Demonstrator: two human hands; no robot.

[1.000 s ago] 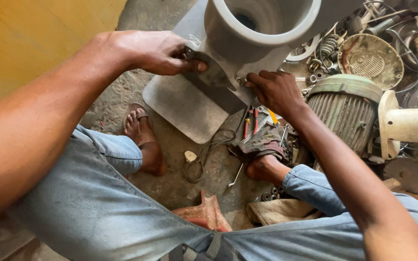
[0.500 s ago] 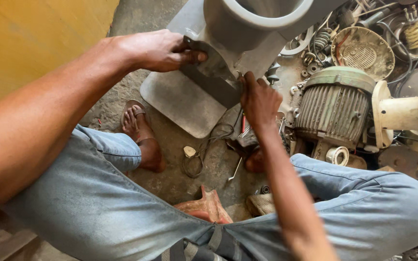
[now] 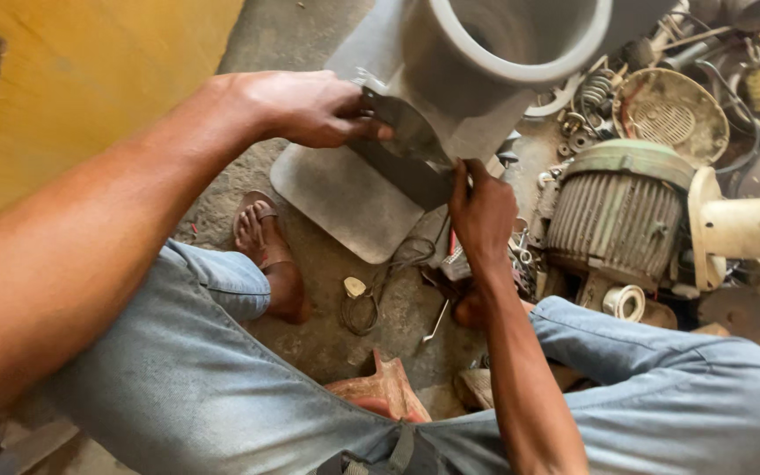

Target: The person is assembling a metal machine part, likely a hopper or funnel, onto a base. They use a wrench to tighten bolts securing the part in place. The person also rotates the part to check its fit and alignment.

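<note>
Starting at the left edge, a yellow wall (image 3: 63,97) runs behind the left forearm, well clear of the fingers. The left hand (image 3: 305,107) is curled tight on the upper edge of a dark metal plate (image 3: 411,149), thumb pressed on the plate's face and the other fingers wrapped behind it, where they cannot be seen. The plate slants down from those fingers to the right hand and lies against the grey housing (image 3: 477,79), a casting with a wide round mouth that stands just above both hands. Below the left fingers, the housing's flat base (image 3: 340,202) rests on the concrete floor (image 3: 310,35). Further below the left fingers, a sandalled foot (image 3: 261,246) sits on the floor, and a loop of wire (image 3: 362,303) lies between the two hands' line and the knees. The right hand (image 3: 481,215) pinches the plate's lower end, fingertips closed on its edge with the thumb opposite; whether a small tool is in that pinch cannot be told. Just right of these fingers stands a ribbed green motor (image 3: 617,215), near but apart from the hand. Above it lies a round fan cover (image 3: 666,114), and at the far right a cream spool (image 3: 741,229).
</note>
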